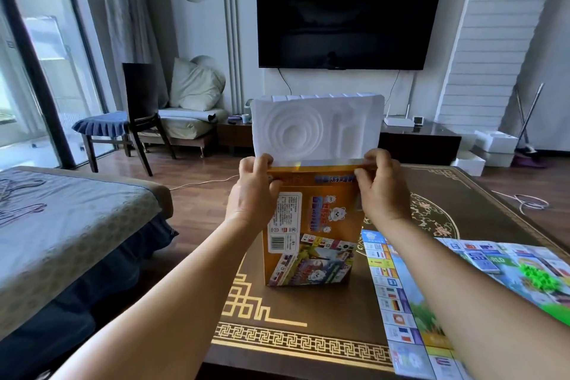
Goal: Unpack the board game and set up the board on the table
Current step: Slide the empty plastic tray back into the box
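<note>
An orange board game box (311, 231) stands upright on the dark brown table (277, 311). A white moulded plastic tray (317, 126) sticks halfway up out of the box's open top. My left hand (251, 191) grips the box's top left corner and my right hand (381, 188) grips its top right corner, fingers curled over the rim at the base of the tray. The colourful game board (410, 296) lies unfolded flat on the table to the right, partly under my right forearm. A green heap of small pieces (539, 278) lies on the board.
A bed (61, 225) is close on the left. Beyond the table stand a dark chair (135, 114), a low TV cabinet (416, 139) under a wall-mounted TV (348, 9), and white boxes (490, 145) on the floor at the right.
</note>
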Demonstrator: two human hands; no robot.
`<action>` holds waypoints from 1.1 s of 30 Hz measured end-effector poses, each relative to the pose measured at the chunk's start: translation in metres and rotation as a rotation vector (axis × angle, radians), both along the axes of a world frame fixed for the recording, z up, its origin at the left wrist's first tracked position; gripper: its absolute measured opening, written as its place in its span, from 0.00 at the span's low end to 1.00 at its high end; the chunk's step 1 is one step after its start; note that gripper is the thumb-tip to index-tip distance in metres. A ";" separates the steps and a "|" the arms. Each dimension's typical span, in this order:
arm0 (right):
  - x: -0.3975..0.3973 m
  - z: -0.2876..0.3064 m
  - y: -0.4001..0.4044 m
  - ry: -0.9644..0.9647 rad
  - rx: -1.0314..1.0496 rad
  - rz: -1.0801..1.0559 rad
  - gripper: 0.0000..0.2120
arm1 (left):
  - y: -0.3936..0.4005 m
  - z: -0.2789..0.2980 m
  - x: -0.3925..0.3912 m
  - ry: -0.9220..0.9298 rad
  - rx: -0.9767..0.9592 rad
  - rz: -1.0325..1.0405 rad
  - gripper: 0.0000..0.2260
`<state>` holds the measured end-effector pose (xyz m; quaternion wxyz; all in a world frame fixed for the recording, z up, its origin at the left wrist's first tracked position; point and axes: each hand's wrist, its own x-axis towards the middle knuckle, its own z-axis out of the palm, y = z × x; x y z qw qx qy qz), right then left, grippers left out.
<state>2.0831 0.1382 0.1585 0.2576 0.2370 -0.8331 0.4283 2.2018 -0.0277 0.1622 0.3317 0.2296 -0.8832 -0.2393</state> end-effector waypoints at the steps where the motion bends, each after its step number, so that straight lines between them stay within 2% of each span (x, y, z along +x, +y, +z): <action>1: 0.000 0.000 0.001 0.017 -0.015 0.009 0.13 | 0.001 0.001 0.001 0.015 0.005 -0.002 0.17; 7: 0.001 -0.010 0.001 0.056 -0.072 0.011 0.07 | 0.006 -0.001 0.003 0.075 -0.016 0.005 0.11; 12: 0.002 -0.014 0.001 0.056 -0.081 0.025 0.09 | 0.007 -0.006 0.000 0.113 0.016 -0.003 0.10; 16: 0.000 -0.018 0.002 0.034 -0.047 0.026 0.14 | 0.008 -0.007 0.001 0.076 0.024 0.008 0.15; 19: 0.000 -0.023 0.005 0.035 -0.020 0.027 0.15 | 0.008 -0.010 0.003 0.024 0.003 0.027 0.19; 24: 0.000 -0.022 0.004 -0.001 -0.005 0.016 0.13 | 0.007 -0.010 0.006 -0.012 -0.026 0.022 0.18; 29: -0.004 -0.029 -0.002 -0.091 -0.016 -0.009 0.17 | 0.005 -0.010 0.007 -0.069 -0.021 -0.040 0.17; 33: -0.007 -0.032 -0.008 0.000 -0.088 -0.031 0.14 | 0.004 -0.012 0.005 -0.026 -0.063 -0.025 0.17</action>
